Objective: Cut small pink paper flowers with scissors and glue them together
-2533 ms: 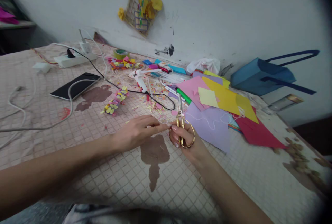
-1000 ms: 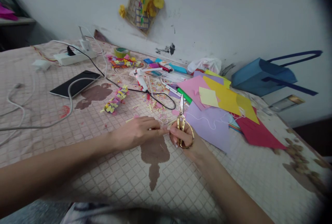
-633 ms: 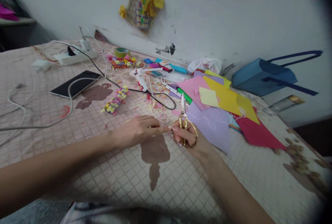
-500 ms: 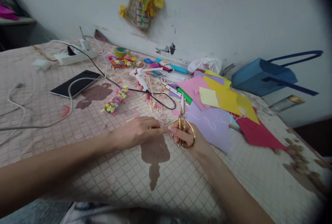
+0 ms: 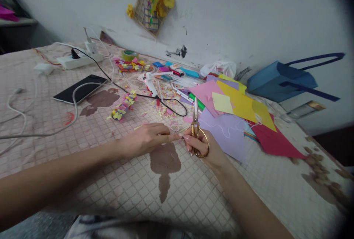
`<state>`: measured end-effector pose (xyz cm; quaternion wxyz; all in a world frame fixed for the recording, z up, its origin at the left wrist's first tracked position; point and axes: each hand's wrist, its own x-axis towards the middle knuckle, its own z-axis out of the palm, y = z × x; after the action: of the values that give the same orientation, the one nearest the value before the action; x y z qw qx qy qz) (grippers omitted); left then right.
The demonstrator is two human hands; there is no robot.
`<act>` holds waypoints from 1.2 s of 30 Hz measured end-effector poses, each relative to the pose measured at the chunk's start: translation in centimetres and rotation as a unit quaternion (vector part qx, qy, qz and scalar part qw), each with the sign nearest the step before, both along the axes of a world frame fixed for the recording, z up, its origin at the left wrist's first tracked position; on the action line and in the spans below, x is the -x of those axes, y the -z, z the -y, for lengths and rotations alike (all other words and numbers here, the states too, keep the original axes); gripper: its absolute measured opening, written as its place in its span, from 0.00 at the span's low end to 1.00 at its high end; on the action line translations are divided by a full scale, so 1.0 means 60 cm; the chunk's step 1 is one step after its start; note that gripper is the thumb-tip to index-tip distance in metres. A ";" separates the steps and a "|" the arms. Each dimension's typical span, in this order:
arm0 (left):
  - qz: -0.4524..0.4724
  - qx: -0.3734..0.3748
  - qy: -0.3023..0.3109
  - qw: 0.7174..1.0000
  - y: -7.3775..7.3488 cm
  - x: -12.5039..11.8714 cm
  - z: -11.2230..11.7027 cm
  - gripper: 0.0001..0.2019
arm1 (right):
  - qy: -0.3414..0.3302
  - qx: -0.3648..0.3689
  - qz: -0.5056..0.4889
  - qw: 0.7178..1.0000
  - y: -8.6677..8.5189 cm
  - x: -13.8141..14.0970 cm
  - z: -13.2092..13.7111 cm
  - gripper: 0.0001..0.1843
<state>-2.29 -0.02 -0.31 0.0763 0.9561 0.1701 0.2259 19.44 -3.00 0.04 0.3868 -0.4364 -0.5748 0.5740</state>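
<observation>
Near the center of the frame, the person's right hand (image 5: 207, 149) has its fingers (image 5: 195, 142) wrapped around gold-handled scissors (image 5: 195, 125), the blades pointing toward the top. The left hand (image 5: 145, 139) lies extended from the left, its fingertips touching or nearly touching the right hand's; from where I stand, I cannot tell whether they pinch anything. Purple paper (image 5: 226, 141) lies just right of the scissors. Above the hands on the tabletop (image 5: 193, 198) are paper scraps (image 5: 165, 112) and a white glue gun (image 5: 150, 85); a blue bag (image 5: 276, 80) stands upper right.
</observation>
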 end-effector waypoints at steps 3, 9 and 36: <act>0.016 0.012 -0.001 1.000 0.002 -0.001 0.001 0.23 | 0.039 -0.043 0.070 0.996 -0.009 0.003 0.005 0.10; 0.064 0.111 -0.010 0.992 0.009 -0.005 0.003 0.18 | 0.042 -0.132 0.153 0.978 -0.018 0.004 0.009 0.09; 0.127 0.285 0.042 0.949 -0.009 -0.013 0.009 0.11 | -0.016 -0.202 0.254 0.946 -0.016 0.000 0.008 0.08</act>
<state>-1.49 -0.57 0.25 0.3757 0.8644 0.1762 0.2840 19.46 -3.46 1.02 0.2985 -0.4714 -0.7648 0.3220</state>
